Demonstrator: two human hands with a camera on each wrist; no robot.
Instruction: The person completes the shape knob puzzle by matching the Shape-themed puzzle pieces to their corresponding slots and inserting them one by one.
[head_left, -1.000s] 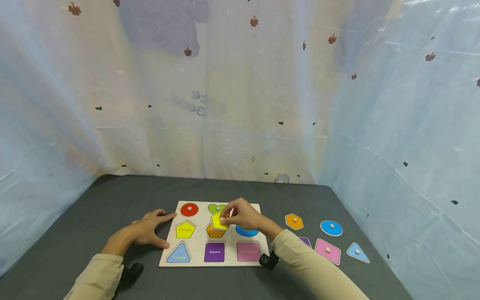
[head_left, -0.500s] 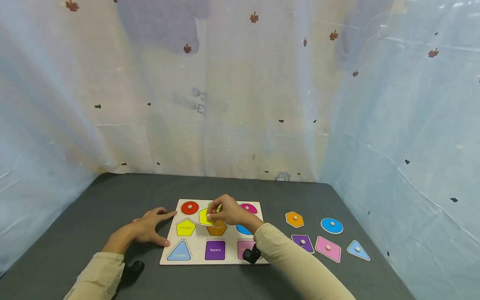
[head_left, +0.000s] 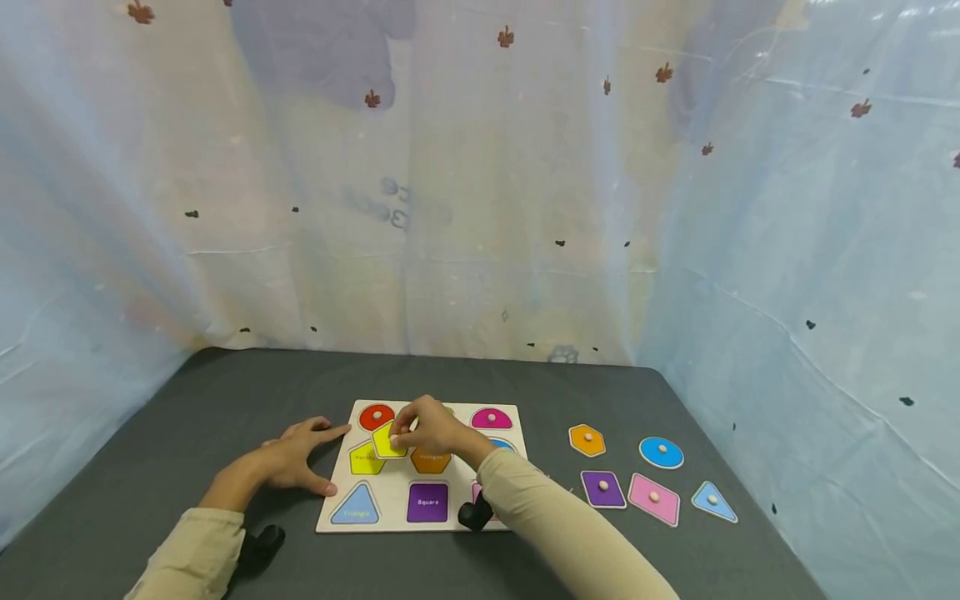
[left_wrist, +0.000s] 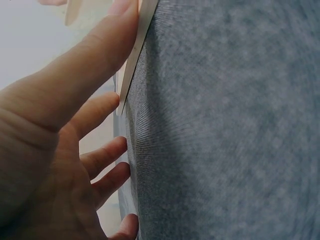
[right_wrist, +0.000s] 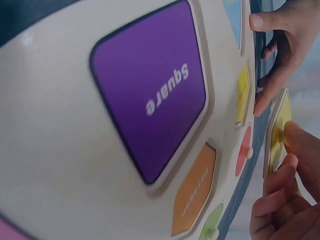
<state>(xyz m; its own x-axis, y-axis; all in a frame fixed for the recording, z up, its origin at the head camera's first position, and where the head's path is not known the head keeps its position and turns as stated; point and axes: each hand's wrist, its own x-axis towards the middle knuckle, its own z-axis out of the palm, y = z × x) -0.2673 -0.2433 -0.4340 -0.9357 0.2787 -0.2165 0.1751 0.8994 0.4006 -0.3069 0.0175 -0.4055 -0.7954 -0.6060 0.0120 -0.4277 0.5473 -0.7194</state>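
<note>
My right hand (head_left: 433, 429) pinches the knob of a yellow pentagon puzzle piece (head_left: 385, 443) between thumb and fingers. The piece is raised above the wooden puzzle board (head_left: 392, 504), overlapping the yellow pentagon recess (head_left: 361, 461) in the head view. In the right wrist view the pentagon piece (right_wrist: 283, 114) stands clear of the board, its knob at the fingertips. My left hand (head_left: 291, 461) rests at the board's left edge, fingers spread, thumb and index finger touching it. A red circle piece (head_left: 375, 415) and a magenta piece (head_left: 491, 417) sit in the top row.
Right of the board on the dark cloth lie an orange hexagon (head_left: 587, 441), a blue oval (head_left: 662, 452), a purple square (head_left: 603, 489), a pink rectangle (head_left: 654, 500) and a blue triangle (head_left: 714, 502), all knobbed. A pale curtain (head_left: 450, 208) hangs behind the table.
My right hand has carried the yellow pentagon piece leftward, from over the hexagon recess to over the pentagon recess. The left hand has stayed at the board's edge.
</note>
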